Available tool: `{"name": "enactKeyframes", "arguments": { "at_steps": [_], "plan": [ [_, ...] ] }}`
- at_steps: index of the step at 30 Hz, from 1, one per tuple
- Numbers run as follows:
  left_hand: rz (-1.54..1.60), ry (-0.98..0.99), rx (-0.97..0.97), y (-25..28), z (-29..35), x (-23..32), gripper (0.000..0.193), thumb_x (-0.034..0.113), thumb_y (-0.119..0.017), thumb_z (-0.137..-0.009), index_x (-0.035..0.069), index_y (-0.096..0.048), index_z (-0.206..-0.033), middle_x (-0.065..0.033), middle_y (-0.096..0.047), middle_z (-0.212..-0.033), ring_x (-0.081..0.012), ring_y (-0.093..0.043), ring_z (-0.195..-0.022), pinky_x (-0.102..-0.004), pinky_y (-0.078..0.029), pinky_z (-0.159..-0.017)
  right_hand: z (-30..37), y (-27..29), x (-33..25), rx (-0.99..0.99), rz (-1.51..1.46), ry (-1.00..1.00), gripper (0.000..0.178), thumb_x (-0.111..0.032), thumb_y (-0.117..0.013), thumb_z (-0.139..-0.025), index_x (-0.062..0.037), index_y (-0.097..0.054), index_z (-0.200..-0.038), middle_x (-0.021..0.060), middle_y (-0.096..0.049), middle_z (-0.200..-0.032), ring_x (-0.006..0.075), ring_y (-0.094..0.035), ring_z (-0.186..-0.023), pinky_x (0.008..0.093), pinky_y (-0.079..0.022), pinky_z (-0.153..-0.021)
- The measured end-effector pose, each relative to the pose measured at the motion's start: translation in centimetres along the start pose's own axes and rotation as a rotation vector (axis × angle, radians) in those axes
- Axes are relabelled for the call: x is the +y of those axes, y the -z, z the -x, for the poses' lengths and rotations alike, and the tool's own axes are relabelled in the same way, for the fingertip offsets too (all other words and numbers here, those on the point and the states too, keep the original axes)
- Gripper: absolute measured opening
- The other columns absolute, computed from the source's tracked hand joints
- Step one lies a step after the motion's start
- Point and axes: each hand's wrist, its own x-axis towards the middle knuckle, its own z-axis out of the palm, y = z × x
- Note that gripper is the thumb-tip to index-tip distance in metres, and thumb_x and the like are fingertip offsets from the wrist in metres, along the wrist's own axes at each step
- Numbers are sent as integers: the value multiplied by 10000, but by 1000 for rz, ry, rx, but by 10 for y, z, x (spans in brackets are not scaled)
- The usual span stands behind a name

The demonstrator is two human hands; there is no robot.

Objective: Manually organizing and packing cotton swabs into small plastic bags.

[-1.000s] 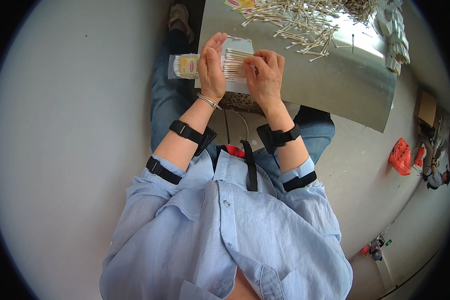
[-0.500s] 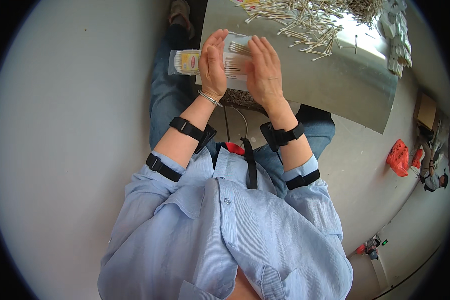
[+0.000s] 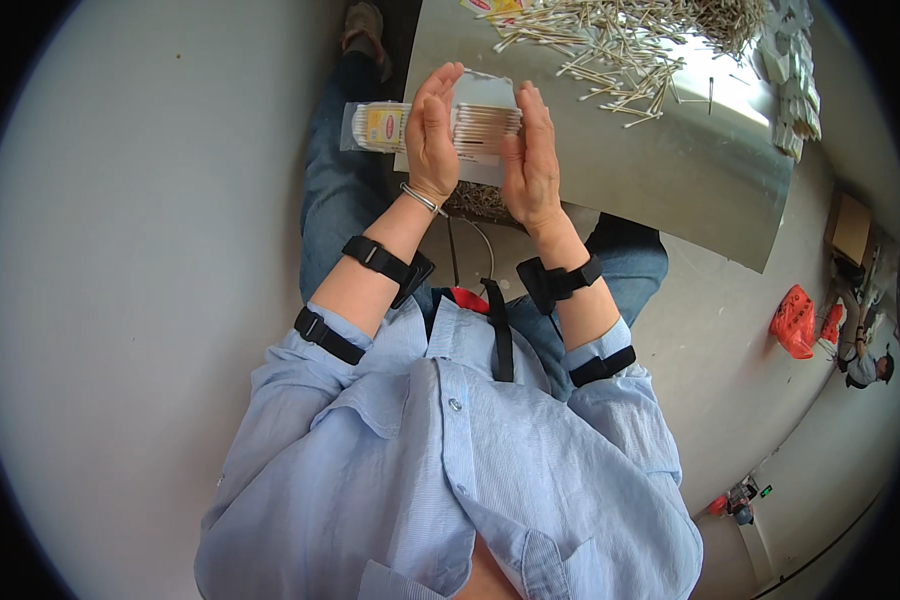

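Left hand and right hand, palms flat and apart, flank my swabs by the desk's near-left corner; pushing unevenly could skew the row.

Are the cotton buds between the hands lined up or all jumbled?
Lined up: the cotton buds lie side by side, sticks parallel, between the left hand and right hand.
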Motion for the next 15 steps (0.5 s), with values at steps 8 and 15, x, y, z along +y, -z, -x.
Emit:
{"name": "enactKeyframes", "arguments": {
  "at_steps": [8,15],
  "plan": [
    [-168,-37,-3,-2,0,-1,618,463,-267,-1027,-36,-417,-1357,-189,-472,-1370,-281,-413,-1320,-352,-290,-1112,-3,-19,-15,122,-293,-180,551,-303,-320,-1025,70,-294,-1430,261,-343,-1467,381,-275,-1401,396,-234,-1137],
    [-148,-46,28,-2,0,-4,590,447,-286,-1031,-39,-477,-1305,-176,-536,-1302,-266,-491,-1246,-342,-345,-1073,-4,-13,-12,70,-233,-138,549,-279,-387,-1003,67,-305,-1421,262,-355,-1456,391,-274,-1398,436,-207,-1145]
  ]
}}
